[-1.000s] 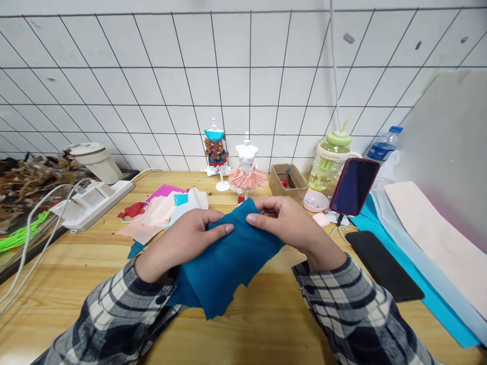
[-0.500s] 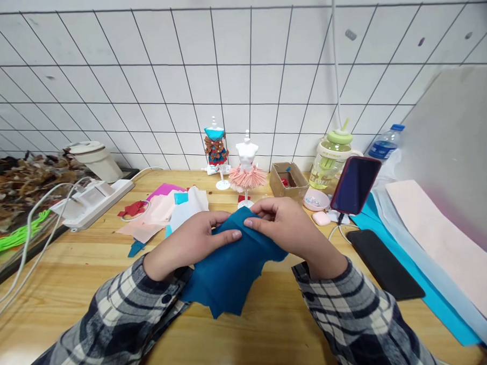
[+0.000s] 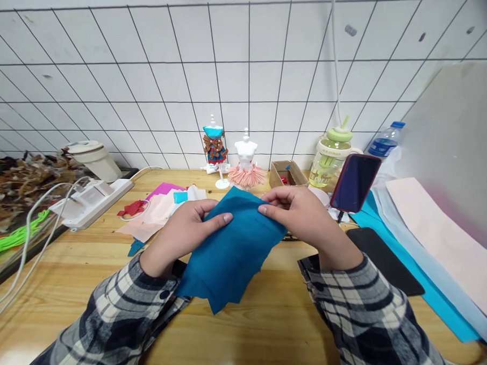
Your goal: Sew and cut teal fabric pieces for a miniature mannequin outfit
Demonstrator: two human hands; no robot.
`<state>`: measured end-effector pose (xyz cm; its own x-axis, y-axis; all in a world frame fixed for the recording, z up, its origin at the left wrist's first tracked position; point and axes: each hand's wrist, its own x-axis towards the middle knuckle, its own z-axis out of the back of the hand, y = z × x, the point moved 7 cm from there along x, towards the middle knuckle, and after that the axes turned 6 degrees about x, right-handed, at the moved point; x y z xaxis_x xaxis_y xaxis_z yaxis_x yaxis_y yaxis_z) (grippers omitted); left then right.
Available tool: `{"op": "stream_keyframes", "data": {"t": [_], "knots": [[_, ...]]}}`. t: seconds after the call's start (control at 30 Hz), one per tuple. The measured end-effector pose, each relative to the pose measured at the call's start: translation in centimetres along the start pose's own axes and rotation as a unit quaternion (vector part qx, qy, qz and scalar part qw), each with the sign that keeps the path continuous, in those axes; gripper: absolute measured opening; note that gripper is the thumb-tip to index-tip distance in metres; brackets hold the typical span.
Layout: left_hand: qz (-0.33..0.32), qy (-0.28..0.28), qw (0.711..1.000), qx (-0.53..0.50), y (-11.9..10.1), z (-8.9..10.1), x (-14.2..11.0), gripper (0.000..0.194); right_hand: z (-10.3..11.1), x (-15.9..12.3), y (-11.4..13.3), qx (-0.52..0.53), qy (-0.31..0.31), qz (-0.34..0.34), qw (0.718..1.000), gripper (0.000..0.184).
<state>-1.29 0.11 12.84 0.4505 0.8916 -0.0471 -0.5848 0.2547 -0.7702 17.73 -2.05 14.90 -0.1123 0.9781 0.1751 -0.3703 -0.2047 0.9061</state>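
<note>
A dark teal sheet of crepe-like paper or thin cloth (image 3: 232,252) hangs between my hands above the table, its lower edge jagged. My left hand (image 3: 189,226) pinches its left side, thumb on top and fingers behind. On the upper right edge, my right hand (image 3: 302,214) pinches it between thumb and fingers. Just beyond the sheet stands a small white dress form (image 3: 245,153) with a pleated pink skirt (image 3: 246,175). Behind it to the left, another small dress form (image 3: 214,143) wears a turquoise top and brown ruffles.
Paper or cloth scraps (image 3: 157,213) lie left of centre. A power strip (image 3: 91,200) with cables sits further left. At the right are a cardboard box (image 3: 288,175), a jug (image 3: 331,154), a propped phone (image 3: 355,182), a black slab (image 3: 385,261) and long coloured sheets (image 3: 439,223).
My hands have moved slightly apart, spreading the teal sheet flatter. Its top corner now stands higher, and my right hand has shifted a little right.
</note>
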Motion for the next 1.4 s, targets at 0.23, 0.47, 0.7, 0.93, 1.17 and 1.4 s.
{"op": "stream_keyframes", "data": {"t": [0.23,0.47,0.7,0.93,1.17,1.4], "knots": [[0.015,0.193,0.981,-0.025,1.0,-3.8,0.2,0.041,2.6,-0.4,1.5,-0.065,-0.085,0.059,0.992,0.009],[-0.029,0.251,0.967,-0.02,1.5,-6.9,0.2,0.041,5.5,-0.5,0.6,-0.055,-0.162,0.065,0.983,0.016],[-0.001,0.384,0.913,-0.138,1.5,-8.8,-1.8,0.042,6.0,0.6,-1.0,-0.16,-0.172,0.058,0.97,0.012],[-0.014,0.345,0.919,-0.188,2.2,-9.6,-2.0,0.04,5.7,1.4,-2.1,-0.182,-0.162,0.06,0.968,0.011],[0.07,0.329,0.9,-0.276,3.2,-8.8,-3.2,0.031,5.1,2.5,-4.6,-0.145,-0.16,0.058,0.975,0.016],[0.159,0.242,0.845,-0.45,5.9,-7.6,-4.2,0.039,-0.7,2.1,-11.1,-0.063,-0.109,0.013,0.992,0.032]]}}
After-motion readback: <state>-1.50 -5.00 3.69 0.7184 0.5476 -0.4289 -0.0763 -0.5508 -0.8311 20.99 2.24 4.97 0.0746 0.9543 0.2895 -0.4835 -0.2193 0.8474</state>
